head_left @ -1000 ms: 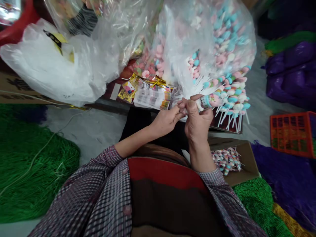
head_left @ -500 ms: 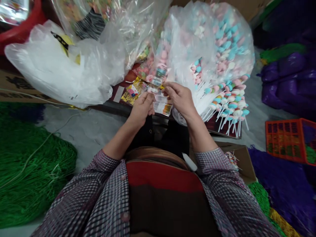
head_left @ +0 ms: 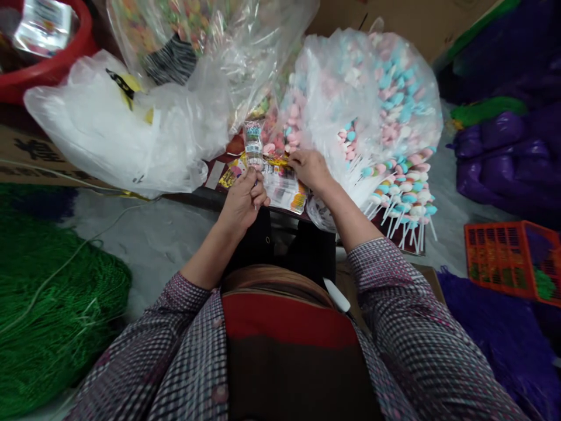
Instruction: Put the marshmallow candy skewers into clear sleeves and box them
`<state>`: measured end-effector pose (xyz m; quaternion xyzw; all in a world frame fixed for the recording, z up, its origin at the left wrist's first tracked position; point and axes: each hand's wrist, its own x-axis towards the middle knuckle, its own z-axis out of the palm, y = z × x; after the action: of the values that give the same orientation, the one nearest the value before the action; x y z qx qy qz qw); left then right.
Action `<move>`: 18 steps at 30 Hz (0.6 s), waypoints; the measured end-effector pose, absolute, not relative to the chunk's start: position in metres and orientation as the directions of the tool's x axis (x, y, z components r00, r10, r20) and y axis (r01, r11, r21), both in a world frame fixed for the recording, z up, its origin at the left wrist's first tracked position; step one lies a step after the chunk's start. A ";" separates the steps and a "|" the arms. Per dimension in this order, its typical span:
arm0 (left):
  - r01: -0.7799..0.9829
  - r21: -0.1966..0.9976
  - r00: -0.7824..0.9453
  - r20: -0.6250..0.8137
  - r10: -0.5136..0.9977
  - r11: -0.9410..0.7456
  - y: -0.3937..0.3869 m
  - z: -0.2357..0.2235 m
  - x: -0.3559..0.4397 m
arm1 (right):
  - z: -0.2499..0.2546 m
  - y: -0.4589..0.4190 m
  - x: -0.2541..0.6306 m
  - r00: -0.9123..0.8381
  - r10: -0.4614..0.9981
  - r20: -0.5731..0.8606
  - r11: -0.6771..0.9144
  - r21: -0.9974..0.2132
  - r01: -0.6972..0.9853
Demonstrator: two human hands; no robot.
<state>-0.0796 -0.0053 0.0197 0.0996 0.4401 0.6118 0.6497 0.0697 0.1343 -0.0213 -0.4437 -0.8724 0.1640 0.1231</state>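
My left hand (head_left: 243,202) is closed around the lower end of a small clear printed wrapper bag (head_left: 253,143), which stands upright above it. My right hand (head_left: 309,168) rests with fingers curled on a stack of printed wrapper bags (head_left: 283,187) lying on the dark table edge; I cannot see what it pinches. Just right of that hand lies a big clear plastic bag (head_left: 372,93) full of pink, blue and white lollipops, with loose lollipops (head_left: 405,202) and their white sticks fanned out below it.
A white plastic bag (head_left: 100,134) and another clear bag of sweets (head_left: 184,29) lie at the back left, by a red tub (head_left: 48,64). Green netting (head_left: 48,304) is on the left, purple netting (head_left: 504,152) and an orange crate (head_left: 504,257) on the right.
A second ago both hands held a wrapped lollipop near the sticks. They have moved left to the wrapper stack, and my left hand now holds up one empty wrapper.
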 end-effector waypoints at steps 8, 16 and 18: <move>-0.708 0.669 -0.089 -0.399 0.913 0.224 -0.006 0.016 -0.074 | -0.019 0.127 0.077 -0.293 0.927 0.236 0.359 -0.787 0.502; -0.669 0.707 -0.094 -0.388 0.917 0.231 -0.004 0.019 -0.069 | -0.001 0.111 0.079 -0.185 0.965 0.185 0.234 -0.926 0.296; -0.659 0.714 -0.095 -0.392 0.915 0.237 -0.003 0.018 -0.070 | 0.000 0.108 0.081 -0.185 0.975 0.126 0.174 -0.946 0.272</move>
<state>-0.0696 -0.0033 0.0178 0.1476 0.4332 0.5999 0.6562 0.0814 0.1080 -0.0003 -0.4843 -0.6435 0.4223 0.4160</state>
